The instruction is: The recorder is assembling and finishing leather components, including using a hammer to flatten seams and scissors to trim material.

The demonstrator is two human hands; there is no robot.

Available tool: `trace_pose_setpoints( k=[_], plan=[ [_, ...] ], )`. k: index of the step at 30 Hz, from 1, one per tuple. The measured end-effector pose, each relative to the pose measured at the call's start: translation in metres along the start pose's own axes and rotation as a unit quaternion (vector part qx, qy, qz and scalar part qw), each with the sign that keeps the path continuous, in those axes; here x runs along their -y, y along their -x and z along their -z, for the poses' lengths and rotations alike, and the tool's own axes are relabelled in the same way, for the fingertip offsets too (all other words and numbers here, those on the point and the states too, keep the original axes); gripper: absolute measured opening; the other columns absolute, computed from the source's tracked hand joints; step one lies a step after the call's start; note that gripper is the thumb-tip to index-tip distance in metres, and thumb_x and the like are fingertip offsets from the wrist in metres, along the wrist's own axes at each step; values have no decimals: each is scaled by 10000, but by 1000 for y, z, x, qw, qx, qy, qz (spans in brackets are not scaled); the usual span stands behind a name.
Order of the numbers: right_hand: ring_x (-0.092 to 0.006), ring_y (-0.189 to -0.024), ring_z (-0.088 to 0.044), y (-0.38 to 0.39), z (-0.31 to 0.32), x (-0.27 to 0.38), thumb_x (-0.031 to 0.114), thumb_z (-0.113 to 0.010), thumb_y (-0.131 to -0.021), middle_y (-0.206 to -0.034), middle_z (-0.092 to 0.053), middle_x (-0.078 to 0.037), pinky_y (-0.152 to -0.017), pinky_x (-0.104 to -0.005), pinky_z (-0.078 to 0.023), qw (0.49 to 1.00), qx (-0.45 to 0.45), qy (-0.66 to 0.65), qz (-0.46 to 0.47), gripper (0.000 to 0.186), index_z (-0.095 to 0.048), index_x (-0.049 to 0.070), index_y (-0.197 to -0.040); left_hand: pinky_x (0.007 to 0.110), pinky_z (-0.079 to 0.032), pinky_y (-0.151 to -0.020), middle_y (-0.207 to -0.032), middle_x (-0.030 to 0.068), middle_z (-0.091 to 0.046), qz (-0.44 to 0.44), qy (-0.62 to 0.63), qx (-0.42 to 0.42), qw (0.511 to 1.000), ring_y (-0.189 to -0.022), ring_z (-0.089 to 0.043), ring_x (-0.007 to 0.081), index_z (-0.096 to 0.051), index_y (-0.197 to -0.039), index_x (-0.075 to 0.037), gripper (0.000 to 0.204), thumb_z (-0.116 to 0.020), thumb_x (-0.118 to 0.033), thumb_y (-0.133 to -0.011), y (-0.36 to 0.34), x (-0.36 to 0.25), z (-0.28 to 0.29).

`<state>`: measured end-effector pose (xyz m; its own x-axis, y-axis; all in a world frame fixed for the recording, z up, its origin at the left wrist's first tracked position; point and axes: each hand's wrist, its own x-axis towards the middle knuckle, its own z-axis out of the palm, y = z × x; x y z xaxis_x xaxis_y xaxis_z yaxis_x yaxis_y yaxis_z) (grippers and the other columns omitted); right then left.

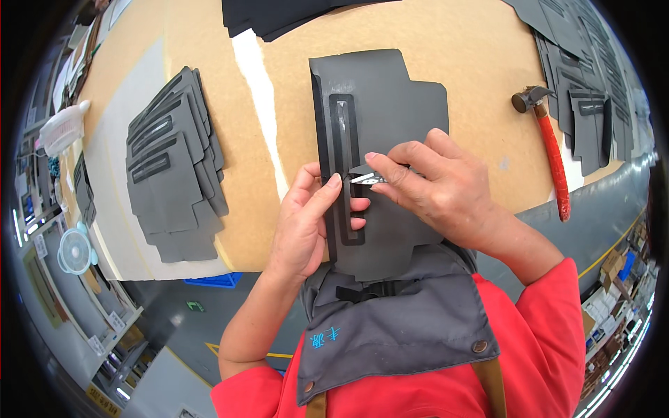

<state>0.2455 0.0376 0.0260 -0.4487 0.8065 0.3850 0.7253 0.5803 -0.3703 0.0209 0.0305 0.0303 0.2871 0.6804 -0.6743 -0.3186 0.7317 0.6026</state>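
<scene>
A dark grey sheet-material panel (390, 111) with a stepped right side lies partly on the table and reaches over its near edge to my apron. A long black-framed slot (342, 132) runs along its left part. My left hand (306, 226) is closed on the panel at this slot, thumb on top; two fingertips show right of the thumb. My right hand (439, 184) grips what looks like small metal snips (368, 179), their point at the slot's edge beside my left thumb. The fingers hide most of the tool's handle.
At left lies a stack of similar grey panels (171, 202). More panels (592, 104) lie at right, beside a hammer (554, 153) with a red handle overhanging the table edge. Dark material (300, 17) lies at the far edge. A light-blue fan (77, 251) stands left of the table.
</scene>
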Motion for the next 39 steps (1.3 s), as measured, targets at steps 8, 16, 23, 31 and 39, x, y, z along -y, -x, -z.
trace_pose_setpoints(
  k=[8, 16, 23, 31, 39],
  plan=[
    [-172, -843, -563, 1, 2, 7, 142, -725, -769, -890, -595, 17, -584, -279, -490, 999, 17, 32, 25, 343, -742, 66, -1102, 306, -648, -734, -1153, 95, -673, -7, -9, 6, 1000, -953, -727, 158, -506, -1265, -63, 253, -572, -225, -1082, 3, 4, -3],
    [-194, -822, -583, 3, 0, 6, 137, -730, -772, -864, -577, 0, -592, -307, -507, 999, 1, 26, 30, 288, -724, 64, -1050, 337, -651, -742, -1097, 87, -655, -21, 4, -2, 1000, -941, -733, 187, -505, -1234, -66, 213, -566, -201, -1080, 4, 6, -1],
    [-97, -715, -508, -35, -18, -30, 339, -781, -950, -767, -579, -35, -629, -290, -442, 835, 1, -446, -321, 321, -703, 37, -1025, 347, -650, -747, -1044, 111, -696, -9, -19, -26, 999, -890, -749, 194, -551, -1159, -73, 188, -617, -215, -1054, -5, -5, 4],
    [-186, -649, -471, -29, -44, -33, 223, -787, -927, -727, -518, -107, -608, -335, -431, 898, 35, -384, -212, 287, -615, 9, -842, 251, -595, -702, -934, 45, -726, -14, -216, -1, 976, -799, -721, 108, -646, -1137, -56, 293, -724, -304, -1004, -35, -35, 13],
    [-269, -601, -528, -40, -42, -53, 300, -832, -884, -682, -559, -139, -578, -378, -429, 889, 123, -432, -84, 396, -607, 18, -722, 259, -598, -673, -910, 22, -696, 14, -108, 1, 994, -791, -720, 108, -642, -1071, -47, 201, -690, -238, -1031, -53, -43, 14]
  ],
)
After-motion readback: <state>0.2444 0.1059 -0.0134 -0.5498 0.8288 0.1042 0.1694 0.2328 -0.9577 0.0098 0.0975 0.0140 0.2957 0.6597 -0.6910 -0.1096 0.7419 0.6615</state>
